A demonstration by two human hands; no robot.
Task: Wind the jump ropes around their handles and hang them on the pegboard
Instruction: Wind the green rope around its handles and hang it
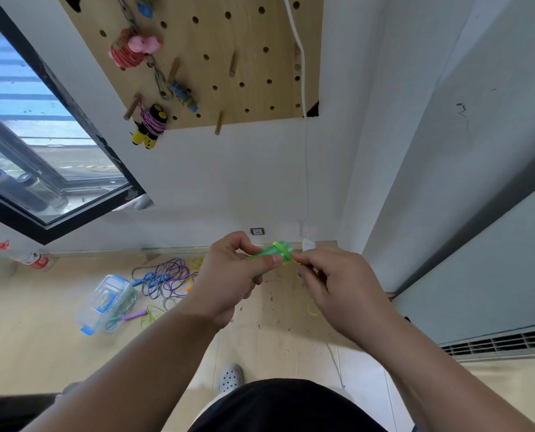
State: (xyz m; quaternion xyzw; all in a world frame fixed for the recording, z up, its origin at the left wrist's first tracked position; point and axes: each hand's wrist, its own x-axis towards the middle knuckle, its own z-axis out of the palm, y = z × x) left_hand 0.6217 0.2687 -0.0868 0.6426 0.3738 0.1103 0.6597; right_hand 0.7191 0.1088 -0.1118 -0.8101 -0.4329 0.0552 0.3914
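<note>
My left hand grips the green translucent handles of a jump rope, thumb pressed on them. A few turns of its yellow-green rope wrap the handles' far end. My right hand pinches that rope just right of the handles; a loop of it hangs below the hand. On the wooden pegboard above hang wound ropes: a pink one, a blue one and a purple one with yellow-black handles. Bare pegs stick out near them.
Loose purple and blue ropes lie tangled on the floor by the wall, beside a clear plastic box with blue clips. A window is to the left and a grey cabinet to the right. A plastic bottle lies at far left.
</note>
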